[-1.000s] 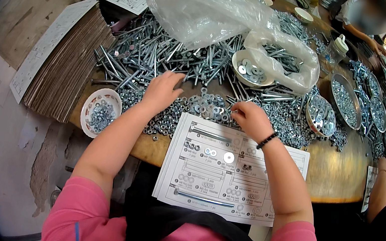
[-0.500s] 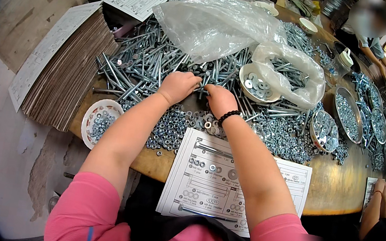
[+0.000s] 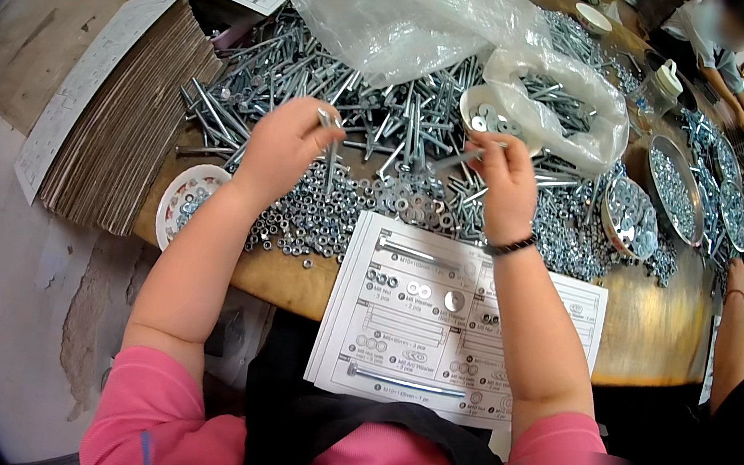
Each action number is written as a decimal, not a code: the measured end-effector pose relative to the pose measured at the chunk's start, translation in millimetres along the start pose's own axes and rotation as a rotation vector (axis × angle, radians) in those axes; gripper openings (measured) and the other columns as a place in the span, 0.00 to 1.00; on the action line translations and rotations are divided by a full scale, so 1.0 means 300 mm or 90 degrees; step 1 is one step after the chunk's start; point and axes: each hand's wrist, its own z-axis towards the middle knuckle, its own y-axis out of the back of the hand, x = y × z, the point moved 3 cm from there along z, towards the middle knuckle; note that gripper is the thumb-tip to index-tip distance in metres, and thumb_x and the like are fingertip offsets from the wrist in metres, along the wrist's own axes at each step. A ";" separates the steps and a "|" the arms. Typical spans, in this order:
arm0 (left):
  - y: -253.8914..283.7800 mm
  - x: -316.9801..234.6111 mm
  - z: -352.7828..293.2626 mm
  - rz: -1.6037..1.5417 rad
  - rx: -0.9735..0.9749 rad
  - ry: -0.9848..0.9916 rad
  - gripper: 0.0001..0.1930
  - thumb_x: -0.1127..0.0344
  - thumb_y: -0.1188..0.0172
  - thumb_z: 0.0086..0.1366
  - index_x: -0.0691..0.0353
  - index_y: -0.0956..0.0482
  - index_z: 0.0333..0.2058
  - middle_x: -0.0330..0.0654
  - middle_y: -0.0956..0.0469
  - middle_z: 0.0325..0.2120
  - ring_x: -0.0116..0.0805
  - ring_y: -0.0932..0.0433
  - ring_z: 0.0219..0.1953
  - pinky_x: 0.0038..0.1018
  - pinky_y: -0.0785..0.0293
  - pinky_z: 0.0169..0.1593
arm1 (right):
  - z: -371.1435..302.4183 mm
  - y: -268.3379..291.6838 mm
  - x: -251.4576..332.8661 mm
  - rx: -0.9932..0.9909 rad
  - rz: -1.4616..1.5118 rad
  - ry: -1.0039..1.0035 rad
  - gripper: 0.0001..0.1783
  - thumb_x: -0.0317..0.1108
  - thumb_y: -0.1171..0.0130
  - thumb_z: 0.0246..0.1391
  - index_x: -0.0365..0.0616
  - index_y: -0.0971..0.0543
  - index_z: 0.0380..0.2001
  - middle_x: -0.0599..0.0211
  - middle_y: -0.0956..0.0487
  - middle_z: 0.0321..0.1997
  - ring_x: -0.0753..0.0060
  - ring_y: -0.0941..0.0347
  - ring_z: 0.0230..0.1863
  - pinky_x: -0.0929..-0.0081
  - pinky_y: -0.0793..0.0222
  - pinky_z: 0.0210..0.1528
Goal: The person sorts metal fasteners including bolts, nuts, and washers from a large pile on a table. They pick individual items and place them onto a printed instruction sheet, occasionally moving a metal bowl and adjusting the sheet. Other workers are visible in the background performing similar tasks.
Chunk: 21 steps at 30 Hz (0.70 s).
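Note:
My left hand (image 3: 280, 152) is closed on long silver bolts (image 3: 330, 169) that hang down from its fingertips; how many is hard to tell. In my right hand (image 3: 507, 194), fingers and thumb pinch another long bolt (image 3: 454, 161), its shaft slanting down to the left. Both hands are raised over the front of a heap of loose bolts (image 3: 390, 117). Loose nuts (image 3: 298, 219) lie below my left hand, and flat washers (image 3: 417, 205) lie between the hands. Nearest me, a printed sheet (image 3: 339, 330) with fasteners pictured on it lies at the table edge, a long bolt resting across its lower part.
A clear plastic bag (image 3: 416, 17) covers the back of the heap. Bowls of small hardware stand at left (image 3: 162, 217) and right (image 3: 607, 233). A tall stack of cardboard sheets (image 3: 122, 120) flanks the table (image 3: 641, 343). A co-worker's arm (image 3: 733, 338) reaches in at right.
My hands have come out of the heap, moved apart and nearer me. Bolts now show in both. The co-worker's arm at right has reached farther forward.

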 end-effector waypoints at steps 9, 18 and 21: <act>-0.372 -0.355 -0.298 0.181 0.686 -0.317 0.11 0.59 0.43 0.53 0.61 0.25 0.22 0.43 0.25 0.22 0.42 0.24 0.31 0.35 0.28 0.33 | -0.379 0.142 0.088 0.136 -0.098 -0.199 0.11 0.34 0.53 0.59 0.41 0.24 0.39 0.75 0.30 0.25 0.86 0.37 0.21 0.86 0.40 0.23; -0.349 -0.263 -0.429 0.150 0.512 -0.117 0.11 0.60 0.38 0.49 0.59 0.26 0.27 0.40 0.27 0.35 0.41 0.25 0.31 0.36 0.28 0.35 | -0.529 0.106 0.112 0.259 -0.459 0.052 0.15 0.23 0.50 0.47 0.42 0.26 0.42 0.59 0.28 0.30 0.57 0.31 0.31 0.67 0.34 0.34; -0.302 -0.180 -0.485 0.090 0.417 -0.097 0.10 0.60 0.38 0.50 0.58 0.25 0.28 0.39 0.27 0.35 0.41 0.25 0.33 0.35 0.29 0.36 | -0.582 0.047 0.078 0.337 -0.506 0.095 0.12 0.24 0.48 0.45 0.46 0.28 0.36 0.59 0.29 0.31 0.56 0.29 0.34 0.65 0.32 0.35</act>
